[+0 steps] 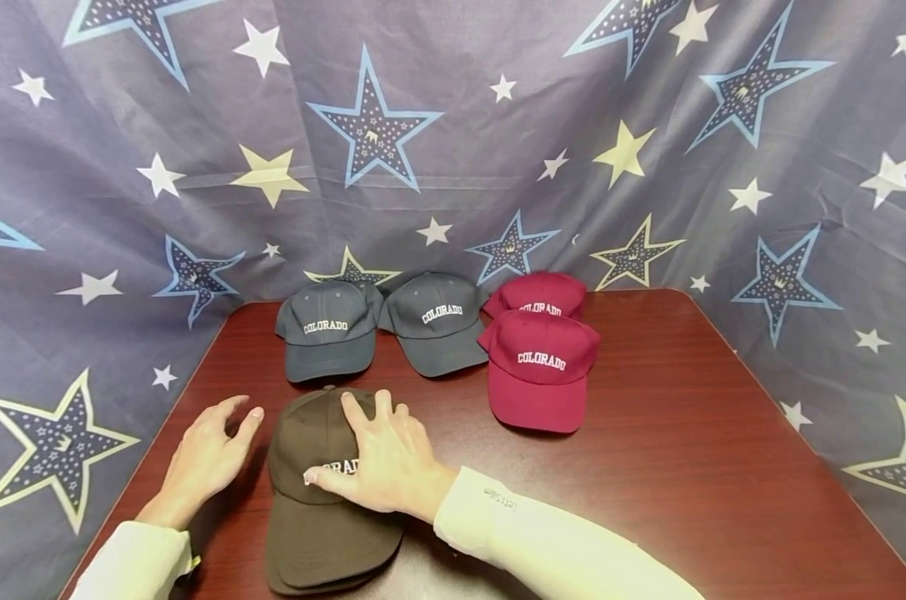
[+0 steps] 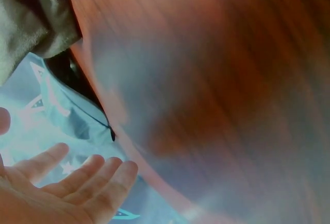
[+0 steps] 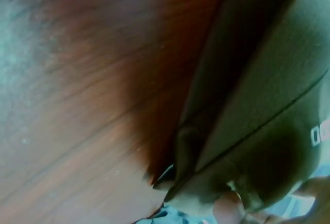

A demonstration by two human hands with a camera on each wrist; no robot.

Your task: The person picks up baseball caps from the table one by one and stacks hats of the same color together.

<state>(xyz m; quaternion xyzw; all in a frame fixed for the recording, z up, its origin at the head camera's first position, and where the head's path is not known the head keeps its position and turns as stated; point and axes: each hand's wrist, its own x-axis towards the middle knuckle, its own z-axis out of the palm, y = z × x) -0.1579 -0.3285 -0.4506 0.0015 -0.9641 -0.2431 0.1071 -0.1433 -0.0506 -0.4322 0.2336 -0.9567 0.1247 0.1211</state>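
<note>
The brown cap (image 1: 313,483) is pressed flat by the spread right hand (image 1: 381,467); the left hand (image 1: 208,454) is held open beside it, gripping nothing.

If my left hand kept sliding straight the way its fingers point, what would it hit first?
Probably the nearer grey cap: the left hand points up and right past the brown cap, though depth is hard to judge.

A brown "COLORADO" cap (image 1: 313,483) lies crown-up on the table's near-left part, brim facing the viewer.
</note>
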